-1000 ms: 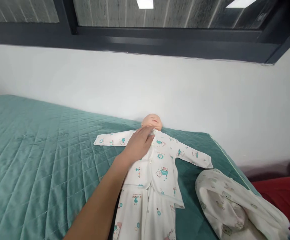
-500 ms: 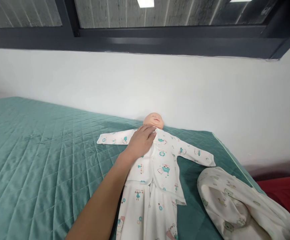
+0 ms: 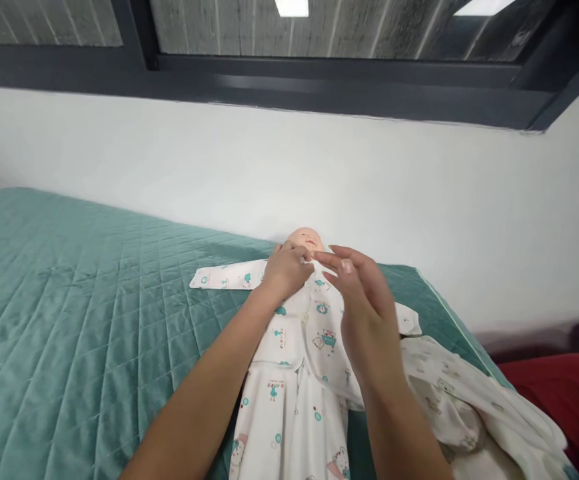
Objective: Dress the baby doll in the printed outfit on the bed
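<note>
A baby doll (image 3: 307, 238) lies on its back on the teal quilted bed cover (image 3: 69, 293), head toward the white wall, dressed in a white printed shirt (image 3: 314, 320) and matching trousers (image 3: 294, 427). My left hand (image 3: 285, 270) rests at the shirt's collar just under the doll's chin, fingers curled onto the cloth. My right hand (image 3: 362, 290) hovers over the doll's chest and its sleeve on the right, fingers spread and pointing toward the collar, holding nothing.
A crumpled white printed garment (image 3: 474, 407) lies on the bed to the right of the doll. Beyond the bed's right edge there is something red (image 3: 559, 387). A white wall (image 3: 419, 200) with a dark window frame runs behind the bed.
My right hand has come into view and reached over the doll's chest toward the collar. My left hand has slid a little up and curled at the neckline.
</note>
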`<state>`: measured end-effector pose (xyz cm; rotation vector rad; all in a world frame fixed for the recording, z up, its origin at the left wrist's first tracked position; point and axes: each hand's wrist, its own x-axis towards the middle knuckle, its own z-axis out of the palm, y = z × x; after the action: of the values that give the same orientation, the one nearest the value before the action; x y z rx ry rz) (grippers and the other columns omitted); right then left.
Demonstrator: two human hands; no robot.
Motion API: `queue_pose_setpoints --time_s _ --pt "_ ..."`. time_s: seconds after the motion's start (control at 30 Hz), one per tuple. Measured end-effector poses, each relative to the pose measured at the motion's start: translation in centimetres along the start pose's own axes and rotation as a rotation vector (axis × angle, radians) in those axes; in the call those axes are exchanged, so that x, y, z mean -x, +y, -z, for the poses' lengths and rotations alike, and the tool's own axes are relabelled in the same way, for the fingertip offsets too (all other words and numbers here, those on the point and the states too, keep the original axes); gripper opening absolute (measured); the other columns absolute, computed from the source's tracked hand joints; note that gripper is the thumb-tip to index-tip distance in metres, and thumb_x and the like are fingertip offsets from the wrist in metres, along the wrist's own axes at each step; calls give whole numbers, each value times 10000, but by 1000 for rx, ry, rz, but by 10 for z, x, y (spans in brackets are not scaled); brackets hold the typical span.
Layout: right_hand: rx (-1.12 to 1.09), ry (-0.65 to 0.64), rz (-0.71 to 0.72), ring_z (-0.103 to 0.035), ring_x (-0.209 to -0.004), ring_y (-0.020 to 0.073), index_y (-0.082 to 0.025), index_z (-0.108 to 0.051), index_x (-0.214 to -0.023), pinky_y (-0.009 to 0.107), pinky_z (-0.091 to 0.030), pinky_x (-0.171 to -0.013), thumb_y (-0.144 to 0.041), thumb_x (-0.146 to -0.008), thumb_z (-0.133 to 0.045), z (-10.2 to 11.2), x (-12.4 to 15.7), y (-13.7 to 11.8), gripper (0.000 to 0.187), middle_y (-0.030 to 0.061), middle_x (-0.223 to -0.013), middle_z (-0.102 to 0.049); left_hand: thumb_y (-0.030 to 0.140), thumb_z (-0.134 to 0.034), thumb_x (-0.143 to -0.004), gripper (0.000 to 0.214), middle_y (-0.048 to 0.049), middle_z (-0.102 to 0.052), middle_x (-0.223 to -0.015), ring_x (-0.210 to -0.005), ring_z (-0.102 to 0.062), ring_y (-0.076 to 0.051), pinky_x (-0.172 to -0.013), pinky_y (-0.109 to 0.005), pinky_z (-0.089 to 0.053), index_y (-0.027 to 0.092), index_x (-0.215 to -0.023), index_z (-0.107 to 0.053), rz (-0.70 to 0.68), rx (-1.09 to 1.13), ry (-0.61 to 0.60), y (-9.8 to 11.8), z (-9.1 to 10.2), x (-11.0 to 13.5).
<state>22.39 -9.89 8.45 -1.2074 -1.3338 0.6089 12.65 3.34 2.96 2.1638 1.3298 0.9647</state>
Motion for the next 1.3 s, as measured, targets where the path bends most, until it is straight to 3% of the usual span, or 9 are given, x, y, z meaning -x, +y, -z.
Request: queue_pose_setpoints --time_s 0.1,0.23,0.37,0.5,0.63,0.9,1.07,1.3 --pt "107 79 -92 -559 -1217 274 -285 -579 -1215 485 -434 -1053 -513 -929 -486 -6 -23 52 378 57 -1293 -628 298 -563 -843 137 -90 -586 -1140 -1128 -497 -289 -968 -434 -430 211 -928 -626 15 -37 3 0 0 -2" --pt "211 -99 -171 -419 -1369 278 -239 -457 -1395 483 -326 -1146 -499 -901 -520 -8 -34 88 562 92 -1478 -466 309 -500 -876 113 -73 -579 -1110 -1095 -532 -252 -936 -408 -445 221 -883 -570 23 29 -21 -4 0 -1" --pt "242 -266 -61 -288 -1455 254 -264 -326 -1505 467 -229 -1199 -493 -911 -523 -3 -34 84 665 61 -1559 -358 381 -434 -934 207 -57 -601 -1041 -1058 -557 -217 -944 -377 -446 220 -872 -549 -19 112 -8 -9 1 2" --pt "219 -325 -35 -331 -1436 253 -304 -407 -1465 436 -269 -1188 -486 -913 -531 4 -36 81 594 27 -1523 -421 333 -445 -938 204 -39 -634 -1028 -1046 -575 -187 -949 -338 -458 218 -803 -546 -60 191 44 -10 4 11" --pt "157 -331 -58 -365 -1419 244 -298 -437 -1449 436 -282 -1188 -458 -911 -538 8 -40 90 571 20 -1511 -442 300 -470 -932 191 -32 -659 -1152 -1163 -556 -192 -1049 -356 -420 219 -798 -578 -100 249 83 -9 10 27" --pt "36 -338 -69 -396 -1404 223 -328 -489 -1406 432 -334 -1167 -418 -895 -567 11 -40 98 526 -18 -1497 -464 281 -463 -949 202 -28 -547 -1409 -1353 -439 -190 -1156 -382 -331 222 -878 -642 -129 287 16 -5 19 58" --pt "24 -335 -88 -415 -1390 232 -311 -464 -1421 446 -338 -1162 -446 -878 -596 9 -39 100 575 5 -1492 -472 325 -481 -958 229 -31 -459 -1496 -1401 -384 -180 -1188 -386 -295 256 -1110 -638 -100 271 56 -11 16 80" --pt "59 -276 -139 -394 -1397 235 -276 -486 -1397 445 -294 -1180 -432 -851 -631 5 -38 97 586 28 -1505 -450 358 -497 -957 251 -52 -505 -1454 -1395 -390 -181 -1192 -383 -287 245 -1105 -666 -111 247 96 -15 11 76"
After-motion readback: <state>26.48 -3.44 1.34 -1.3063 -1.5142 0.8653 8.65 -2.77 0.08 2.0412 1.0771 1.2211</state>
